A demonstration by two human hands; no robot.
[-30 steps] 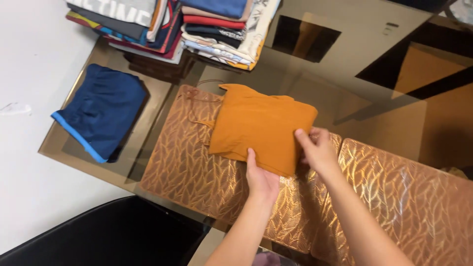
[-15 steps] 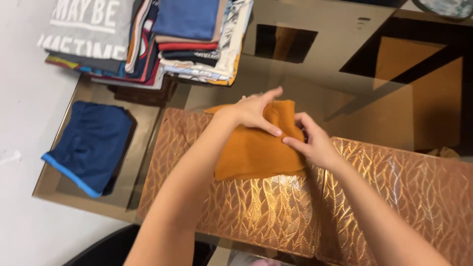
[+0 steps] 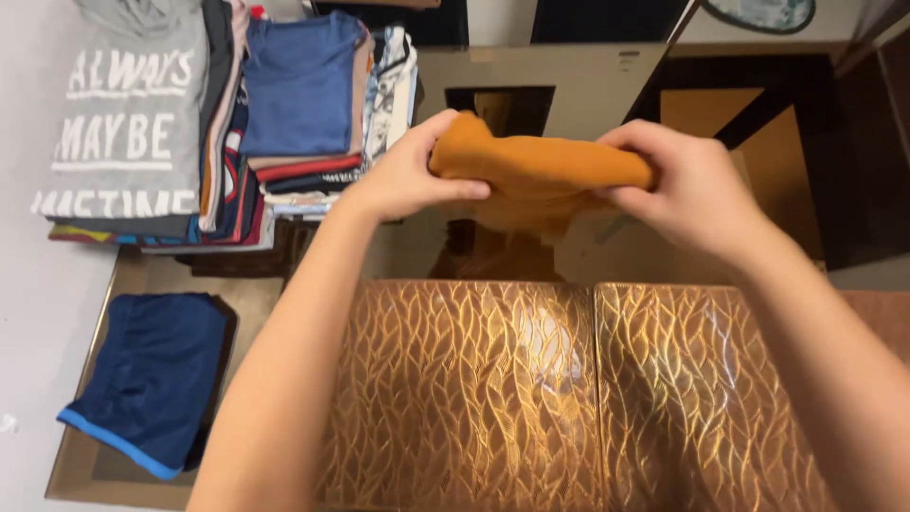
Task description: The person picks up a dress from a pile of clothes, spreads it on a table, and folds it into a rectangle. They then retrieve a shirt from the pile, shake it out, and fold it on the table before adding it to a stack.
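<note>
A folded orange garment (image 3: 540, 175) is held up in the air above the glass table (image 3: 284, 284), beyond the two copper leaf-patterned placemats (image 3: 474, 398). My left hand (image 3: 408, 175) grips its left end and my right hand (image 3: 687, 194) grips its right end. The lower part of the garment hangs down between the hands, partly hidden behind them.
Two stacks of folded clothes stand at the far left: one topped by a grey printed shirt (image 3: 128, 123), one topped by a blue shirt (image 3: 299, 81). A folded navy garment with a light blue edge (image 3: 147, 379) lies near the table's left edge.
The orange garment was lying on the left placemat under my hands; both hands have since taken hold of it and lifted it up and away from the mat.
</note>
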